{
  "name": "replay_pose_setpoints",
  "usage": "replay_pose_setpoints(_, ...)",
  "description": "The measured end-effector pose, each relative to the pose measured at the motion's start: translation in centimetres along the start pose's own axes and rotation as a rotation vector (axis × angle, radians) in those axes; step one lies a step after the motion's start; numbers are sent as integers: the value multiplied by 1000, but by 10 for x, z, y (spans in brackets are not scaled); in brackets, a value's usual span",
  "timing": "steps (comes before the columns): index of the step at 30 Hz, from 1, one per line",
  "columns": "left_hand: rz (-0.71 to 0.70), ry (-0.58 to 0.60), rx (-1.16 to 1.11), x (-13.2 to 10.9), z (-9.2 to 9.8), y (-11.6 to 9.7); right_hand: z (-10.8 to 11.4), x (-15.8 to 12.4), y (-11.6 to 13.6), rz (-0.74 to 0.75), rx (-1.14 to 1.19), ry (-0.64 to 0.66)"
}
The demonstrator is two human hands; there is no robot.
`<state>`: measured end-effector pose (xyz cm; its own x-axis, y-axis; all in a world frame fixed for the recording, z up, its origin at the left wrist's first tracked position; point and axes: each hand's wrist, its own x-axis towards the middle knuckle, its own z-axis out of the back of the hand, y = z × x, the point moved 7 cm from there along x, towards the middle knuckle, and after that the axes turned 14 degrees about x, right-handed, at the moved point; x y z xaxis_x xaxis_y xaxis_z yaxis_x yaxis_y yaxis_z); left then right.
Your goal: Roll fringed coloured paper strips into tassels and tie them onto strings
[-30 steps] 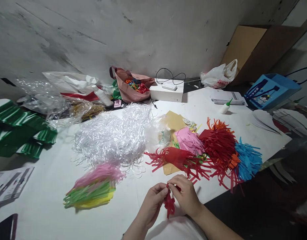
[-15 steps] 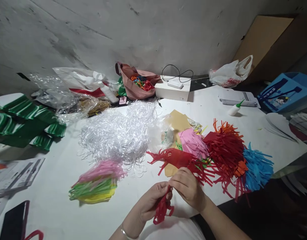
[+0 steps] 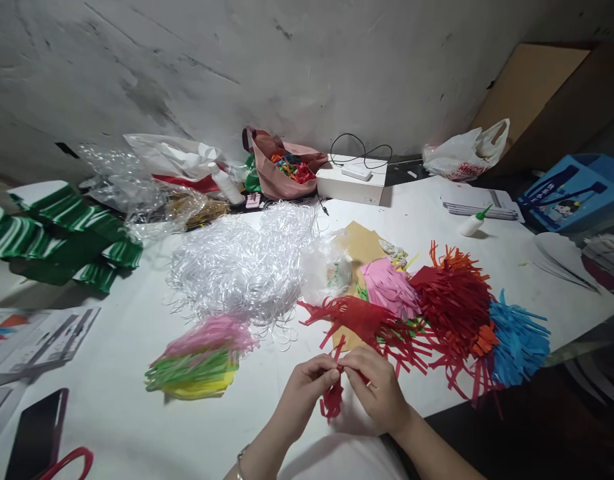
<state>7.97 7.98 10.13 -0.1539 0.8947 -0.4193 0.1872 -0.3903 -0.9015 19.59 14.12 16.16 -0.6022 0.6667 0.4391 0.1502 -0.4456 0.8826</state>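
Note:
My left hand [image 3: 304, 393] and my right hand [image 3: 374, 387] meet at the near edge of the white table [image 3: 111, 413], fingertips pinched together on a small piece of red fringed paper [image 3: 333, 400] that hangs down between them. Just beyond my hands lies a larger red fringed piece [image 3: 359, 320]. To its right sits a heap of fringed paper: pink [image 3: 389, 287], dark red [image 3: 451, 303], orange [image 3: 457, 257] and blue [image 3: 517, 337].
A tangle of white plastic strips [image 3: 241, 267] fills the middle. A bundle of pink, green and yellow strips [image 3: 199, 360] lies left of my hands. Further off: green striped sheets [image 3: 57, 233], phone [image 3: 37, 433], glue bottle [image 3: 471, 223], white box [image 3: 354, 183], pink bag [image 3: 281, 170], blue bag [image 3: 569, 193].
The view has drifted left, so the table's things sit further right. My hands have stayed together on the small red piece, turning and working it; it now hangs shorter between my fingers.

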Motion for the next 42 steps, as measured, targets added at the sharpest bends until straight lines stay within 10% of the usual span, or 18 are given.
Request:
replay_pose_setpoints(7, -3, -231, 42, -6, 13, 8, -15, -12, -18, -182, 132, -144)
replay_pose_setpoints(16, -200, -215, 477, -4, 22, -20, -18, -10, -13, 83, -150, -22)
replay_pose_setpoints(24, -299, -136, 522, 13, 16, -22, -12, -8, -59, -350, 66, 166)
replay_pose_setpoints(29, -283, -240, 585, 74, 38, -25, 6, -13, -89, -402, 6, 35)
replay_pose_setpoints(37, -84, -344, 1077, 252, 69, -26, -3, -2, -108, -327, -55, 51)
replay_pose_setpoints(42, 52, -379, 1172, 279, 93, -7, -4, 3, -120, -267, -54, 96)
